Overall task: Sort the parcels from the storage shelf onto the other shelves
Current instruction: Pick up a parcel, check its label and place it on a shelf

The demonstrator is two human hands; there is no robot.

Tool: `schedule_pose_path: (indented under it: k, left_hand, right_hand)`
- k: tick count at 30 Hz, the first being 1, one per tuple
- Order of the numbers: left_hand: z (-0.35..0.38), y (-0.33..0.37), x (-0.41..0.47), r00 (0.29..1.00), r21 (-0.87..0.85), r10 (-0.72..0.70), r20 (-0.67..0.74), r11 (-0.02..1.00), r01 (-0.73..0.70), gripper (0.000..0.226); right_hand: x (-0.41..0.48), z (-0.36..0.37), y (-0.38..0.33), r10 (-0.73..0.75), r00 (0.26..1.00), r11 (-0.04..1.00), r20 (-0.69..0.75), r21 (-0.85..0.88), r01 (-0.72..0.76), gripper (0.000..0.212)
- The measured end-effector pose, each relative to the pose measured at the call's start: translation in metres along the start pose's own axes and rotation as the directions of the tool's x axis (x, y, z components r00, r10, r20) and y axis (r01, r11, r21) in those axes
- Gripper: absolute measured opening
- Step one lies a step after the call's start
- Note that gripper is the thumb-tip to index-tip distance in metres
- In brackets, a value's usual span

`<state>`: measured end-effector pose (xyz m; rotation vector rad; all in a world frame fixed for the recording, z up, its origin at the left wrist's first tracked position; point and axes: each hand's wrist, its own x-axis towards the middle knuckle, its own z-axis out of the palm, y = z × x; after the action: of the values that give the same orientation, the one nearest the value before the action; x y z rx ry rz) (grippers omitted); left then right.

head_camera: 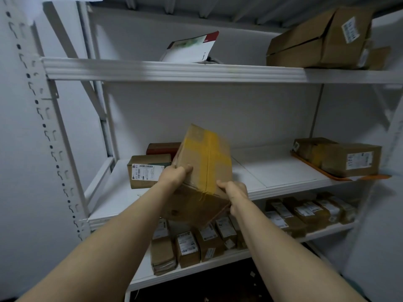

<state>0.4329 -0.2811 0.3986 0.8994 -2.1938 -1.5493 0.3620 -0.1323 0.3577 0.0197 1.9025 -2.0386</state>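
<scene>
A brown cardboard parcel (205,166) crossed with yellow tape is tilted in the air over the front of the middle shelf (283,171). My left hand (174,174) grips its left side, thumb on top. My right hand (234,194) grips its lower right corner. Both forearms reach up from the bottom of the view. On the middle shelf, just left of the held parcel, sits a small labelled box (145,174) with a dark red box (161,148) behind it.
A brown box (342,158) on an orange tray (370,177) sits at the middle shelf's right end. The top shelf (174,70) carries a white envelope (192,47) and large boxes (322,40). Several small labelled parcels (218,240) crowd the lower shelf. A white slotted upright (52,144) stands left.
</scene>
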Motion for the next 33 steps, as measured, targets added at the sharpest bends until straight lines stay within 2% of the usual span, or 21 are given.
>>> schedule_pose_path:
  k: [3, 8, 11, 14, 16, 17, 19, 20, 22, 24, 26, 29, 30, 33]
  left_hand:
    - [0.014, 0.004, 0.000, 0.998, -0.114, 0.002, 0.058, 0.994, 0.005, 0.054]
    - [0.043, 0.003, -0.001, 0.996, -0.131, -0.052, 0.078, 0.990, 0.062, 0.051]
    - [0.048, 0.001, -0.007, 0.994, -0.137, -0.061, 0.096, 0.988, 0.074, 0.028]
    - [0.041, 0.001, -0.014, 0.969, -0.117, -0.120, 0.214, 0.982, 0.147, 0.009]
    - [0.035, -0.004, -0.017, 0.927, -0.055, -0.163, 0.339, 0.980, 0.193, 0.010]
    - [0.035, -0.009, -0.018, 0.899, -0.005, -0.188, 0.396, 0.978, 0.207, 0.018]
    - [0.040, -0.020, -0.020, 0.861, 0.100, -0.227, 0.456, 0.974, 0.204, 0.035]
    - [0.044, -0.025, -0.023, 0.854, 0.123, -0.242, 0.460, 0.970, 0.208, 0.035]
    - [0.052, -0.033, -0.030, 0.867, 0.070, -0.255, 0.428, 0.966, 0.249, 0.022]
    - [0.054, -0.039, -0.032, 0.874, -0.070, -0.302, 0.380, 0.933, 0.352, 0.014]
    - [0.055, -0.046, -0.030, 0.861, -0.196, -0.343, 0.376, 0.879, 0.436, 0.033]
    - [0.055, -0.053, -0.025, 0.827, -0.219, -0.414, 0.380, 0.828, 0.516, 0.099]
    - [0.056, -0.052, -0.029, 0.821, -0.206, -0.427, 0.379, 0.826, 0.525, 0.108]
    - [0.064, -0.053, -0.037, 0.826, -0.189, -0.427, 0.368, 0.836, 0.516, 0.107]
  right_hand:
    - [0.001, -0.019, -0.020, -0.106, 0.993, 0.994, -0.051, 0.013, 0.107, 0.034]
    - [0.001, -0.040, -0.034, -0.218, 0.972, 0.975, -0.082, -0.065, 0.213, 0.025]
    - [-0.003, -0.049, -0.027, -0.204, 0.975, 0.978, -0.088, -0.065, 0.199, 0.022]
    - [-0.005, -0.061, -0.018, -0.204, 0.974, 0.978, -0.102, -0.069, 0.197, 0.015]
    - [-0.008, -0.068, -0.013, -0.207, 0.975, 0.969, -0.084, -0.155, 0.192, 0.012]
    - [-0.009, -0.070, -0.009, -0.189, 0.980, 0.964, -0.059, -0.201, 0.174, 0.021]
    - [-0.010, -0.071, 0.000, -0.148, 0.989, 0.956, -0.011, -0.256, 0.141, 0.057]
    - [-0.010, -0.070, 0.005, -0.123, 0.992, 0.957, 0.010, -0.263, 0.121, 0.075]
    - [-0.009, -0.072, 0.015, -0.044, 0.999, 0.969, 0.010, -0.244, 0.045, 0.099]
    - [-0.007, -0.076, 0.023, 0.042, 0.999, 0.978, -0.008, -0.203, -0.042, 0.102]
    - [-0.007, -0.084, 0.032, 0.139, 0.990, 0.976, -0.006, -0.166, -0.138, 0.100]
    - [-0.012, -0.093, 0.045, 0.197, 0.980, 0.971, 0.032, -0.143, -0.190, 0.093]
    - [-0.014, -0.094, 0.048, 0.202, 0.979, 0.970, 0.033, -0.144, -0.196, 0.092]
    - [-0.019, -0.102, 0.053, 0.288, 0.956, 0.957, 0.051, -0.026, -0.287, 0.088]
